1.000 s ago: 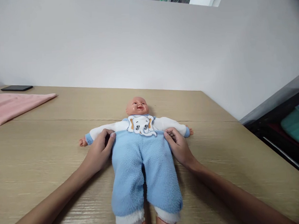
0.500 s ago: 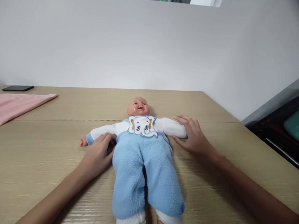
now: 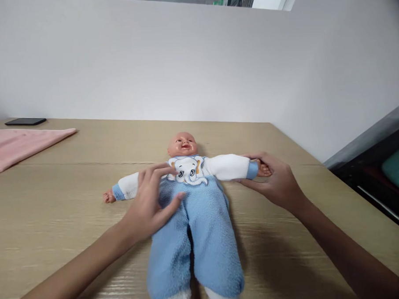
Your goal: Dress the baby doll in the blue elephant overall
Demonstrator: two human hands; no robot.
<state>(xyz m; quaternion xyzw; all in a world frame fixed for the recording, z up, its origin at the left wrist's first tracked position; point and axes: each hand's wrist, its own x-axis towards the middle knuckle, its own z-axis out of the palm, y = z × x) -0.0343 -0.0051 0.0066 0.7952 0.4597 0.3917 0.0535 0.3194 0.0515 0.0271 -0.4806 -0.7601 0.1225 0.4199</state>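
A baby doll (image 3: 189, 220) lies on its back with arms spread, its feet toward me. It wears a fleecy blue and white outfit with an elephant face on the chest. My left hand (image 3: 149, 204) is over the doll's side and chest, fingers spread and thumb held apart; it covers part of one sleeve. On the other side, my right hand (image 3: 275, 179) brackets the end of the doll's arm (image 3: 231, 166), fingers along the upper edge and thumb below. The doll's small hand shows inside my grasp.
The doll lies on a wooden table (image 3: 91, 242) against a white wall. To the left is a pink cloth (image 3: 24, 146), with a flat black phone-like object (image 3: 25, 122) behind it. Past the table's right edge stands a dark frame with teal fabric (image 3: 398, 169).
My left hand has risen from beside the doll onto its chest, its fingers spreading. My right hand has shifted outward along the sleeve, exposing the blue cuff and the doll's hand.
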